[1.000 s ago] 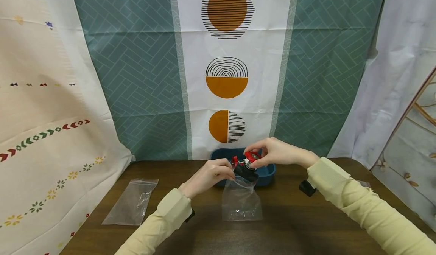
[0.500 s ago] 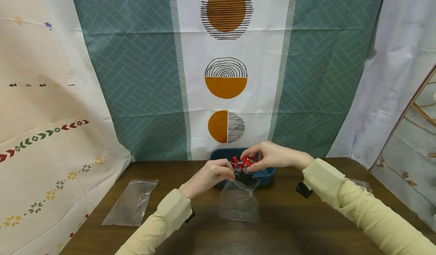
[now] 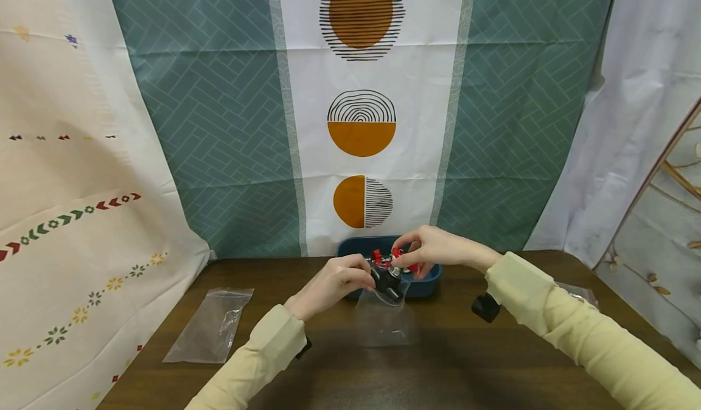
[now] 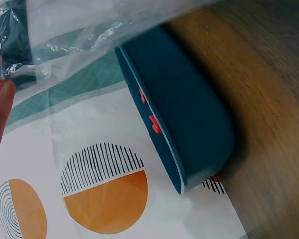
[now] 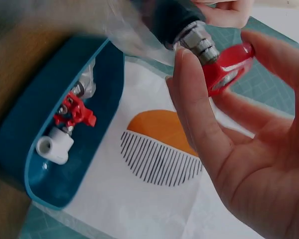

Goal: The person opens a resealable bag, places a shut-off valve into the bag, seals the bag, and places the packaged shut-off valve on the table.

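My right hand (image 3: 432,247) pinches the red handle (image 5: 224,74) of a valve with a black body (image 3: 387,282) and a metal stem (image 5: 198,42). That body tilts down at the mouth of a clear zip bag (image 3: 386,326), its lower end within the bag's rim. My left hand (image 3: 335,281) pinches the bag's upper left edge beside the valve. In the left wrist view the black body (image 4: 15,40) shows dark through the plastic, and only a few fingers (image 4: 1,107) are visible. The bag hangs down in front of a blue bin.
Behind my hands, the blue bin (image 3: 427,288) holds a white valve part (image 5: 55,147) and red-handled metal pieces (image 5: 72,112). A flat zip bag (image 3: 210,328) lies at left on the wooden table (image 3: 449,373). Another plastic bag (image 3: 580,294) lies at right, partly behind the sleeve.
The right hand has shifted slightly left and turned the valve, so its black body now points down into the bag's mouth. The bag has swung a little; the left hand has kept its place.
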Motion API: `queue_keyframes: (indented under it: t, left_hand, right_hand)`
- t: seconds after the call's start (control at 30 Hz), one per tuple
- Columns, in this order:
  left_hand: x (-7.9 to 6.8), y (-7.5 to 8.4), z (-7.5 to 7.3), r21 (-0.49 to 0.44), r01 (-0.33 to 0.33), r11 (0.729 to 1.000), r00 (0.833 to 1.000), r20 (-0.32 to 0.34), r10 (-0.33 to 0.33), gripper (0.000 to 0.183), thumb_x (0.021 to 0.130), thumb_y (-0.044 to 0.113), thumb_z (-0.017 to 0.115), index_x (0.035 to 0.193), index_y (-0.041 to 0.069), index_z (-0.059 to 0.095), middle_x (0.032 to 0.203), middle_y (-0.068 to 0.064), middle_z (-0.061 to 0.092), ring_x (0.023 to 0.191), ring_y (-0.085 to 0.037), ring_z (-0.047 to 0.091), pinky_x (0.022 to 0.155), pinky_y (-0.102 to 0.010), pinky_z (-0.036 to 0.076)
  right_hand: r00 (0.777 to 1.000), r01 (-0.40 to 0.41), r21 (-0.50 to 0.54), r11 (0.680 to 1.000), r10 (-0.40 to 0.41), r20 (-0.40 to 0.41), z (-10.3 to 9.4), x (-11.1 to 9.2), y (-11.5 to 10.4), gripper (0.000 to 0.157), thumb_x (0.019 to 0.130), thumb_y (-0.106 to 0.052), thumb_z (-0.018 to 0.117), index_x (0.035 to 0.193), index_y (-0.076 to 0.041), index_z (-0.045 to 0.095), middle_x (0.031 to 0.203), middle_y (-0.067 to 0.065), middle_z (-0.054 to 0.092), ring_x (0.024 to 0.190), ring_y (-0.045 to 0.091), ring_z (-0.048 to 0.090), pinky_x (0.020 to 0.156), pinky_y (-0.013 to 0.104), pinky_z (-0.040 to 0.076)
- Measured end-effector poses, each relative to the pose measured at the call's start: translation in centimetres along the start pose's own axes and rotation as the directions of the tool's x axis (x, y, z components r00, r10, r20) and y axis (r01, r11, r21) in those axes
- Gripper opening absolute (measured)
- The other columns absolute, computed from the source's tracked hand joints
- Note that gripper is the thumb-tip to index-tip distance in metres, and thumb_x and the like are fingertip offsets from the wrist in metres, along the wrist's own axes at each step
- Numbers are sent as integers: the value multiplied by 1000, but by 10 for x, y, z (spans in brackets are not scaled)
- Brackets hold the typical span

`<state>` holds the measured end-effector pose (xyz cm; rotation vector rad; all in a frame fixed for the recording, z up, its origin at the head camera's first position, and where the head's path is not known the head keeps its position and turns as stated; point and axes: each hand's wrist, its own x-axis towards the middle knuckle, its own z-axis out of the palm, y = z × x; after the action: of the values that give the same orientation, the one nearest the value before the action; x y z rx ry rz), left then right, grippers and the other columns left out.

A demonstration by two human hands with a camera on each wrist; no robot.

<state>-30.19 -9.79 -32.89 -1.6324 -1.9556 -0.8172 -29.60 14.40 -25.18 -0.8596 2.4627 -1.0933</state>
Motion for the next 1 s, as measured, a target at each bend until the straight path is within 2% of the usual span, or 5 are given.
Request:
queue_keyframes:
  t: [0.17, 0.33, 0.6, 0.87, 1.0]
  left_hand:
    - [0, 1, -1, 10, -17, 1000, 1000, -9, 17, 14, 72, 1, 72, 81, 10, 69, 84, 3, 53, 77, -5, 51, 68, -16, 45]
    - [1, 1, 0, -4, -12, 1000, 1000, -1, 12, 15, 72, -1, 72, 82, 9, 69, 84, 2, 53, 77, -6, 51, 69, -16, 46]
    - [1, 1, 1, -61, 8, 998, 1000, -9, -9, 17, 72, -5, 70, 84, 8, 69, 86, 1, 54, 78, -7, 53, 70, -19, 47]
    - [2, 0, 4, -50, 14, 999, 1000, -5, -14, 16, 72, -2, 72, 83, 8, 70, 85, 2, 54, 77, -8, 52, 70, -18, 47]
    - [3, -1, 4, -61, 22, 998, 1000, 0, -22, 13, 74, 0, 71, 83, 8, 70, 85, 1, 54, 78, -9, 52, 70, -18, 47]
  right_hand:
    - [1000, -18, 40, 999, 18, 1, 1, -2, 3, 42, 83, -26, 67, 113, 1, 56, 80, 17, 61, 62, 30, 62, 61, 41, 52]
    - [1000, 12, 11, 1000, -12, 24, 3, -3, 4, 42, 83, -20, 68, 116, 1, 55, 83, 14, 61, 65, 27, 61, 62, 39, 52]
    - [992, 125, -165, 978, -118, 55, 7, -2, 0, 39, 77, -16, 72, 113, -4, 61, 94, 4, 59, 55, 24, 54, 53, 35, 50]
    - [995, 93, -362, 927, -102, -6, 18, 0, -4, 34, 76, -22, 72, 106, -9, 63, 82, -4, 59, 72, 16, 50, 56, 29, 44]
    - [992, 99, -422, 901, -120, -23, 26, 0, -7, 34, 76, -21, 72, 105, -6, 62, 80, -7, 59, 70, 13, 51, 60, 27, 45]
